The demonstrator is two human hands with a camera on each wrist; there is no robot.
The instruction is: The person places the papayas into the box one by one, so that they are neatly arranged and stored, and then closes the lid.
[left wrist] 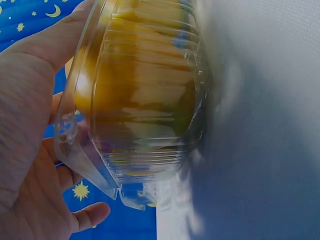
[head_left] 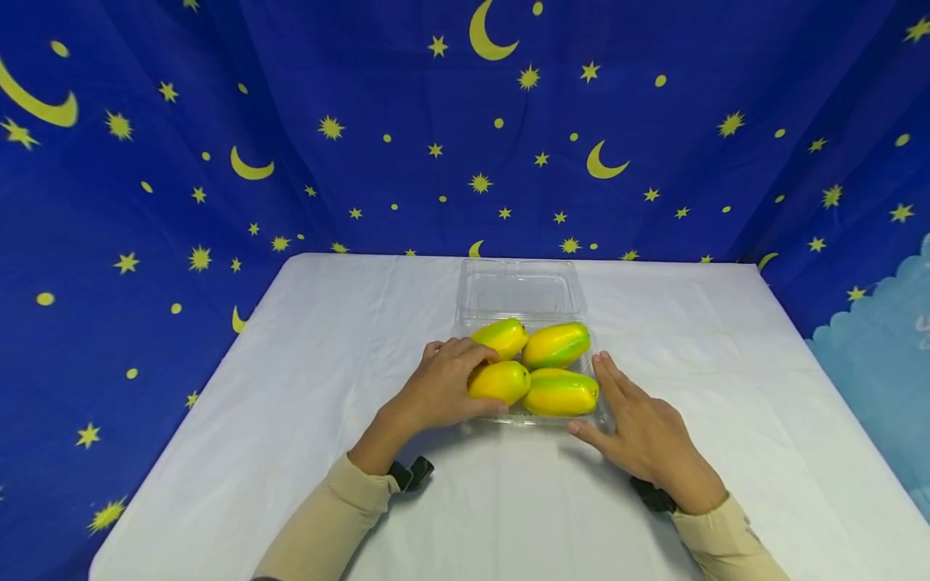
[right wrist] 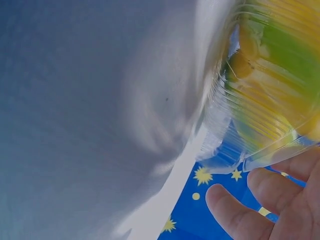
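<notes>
Several oblong yellow-green mangoes lie in two rows in a clear plastic clamshell box (head_left: 534, 419), its lid (head_left: 520, 292) folded back away from me. My left hand (head_left: 445, 386) reaches over the box's left side and holds the near-left mango (head_left: 500, 382), thumb in front, fingers behind. Beyond it is the far-left mango (head_left: 501, 337), partly covered by those fingers. On the right side sit the far-right mango (head_left: 557, 345) and the near-right mango (head_left: 561, 392). My right hand (head_left: 643, 428) is spread with fingers extended along the box's right edge, fingertips right at the rim.
The box stands on a table with a white cloth (head_left: 349, 339). A blue curtain (head_left: 407, 97) with yellow moons and stars hangs behind the table and along the left and right sides. Dark straps (head_left: 411, 474) circle both wrists.
</notes>
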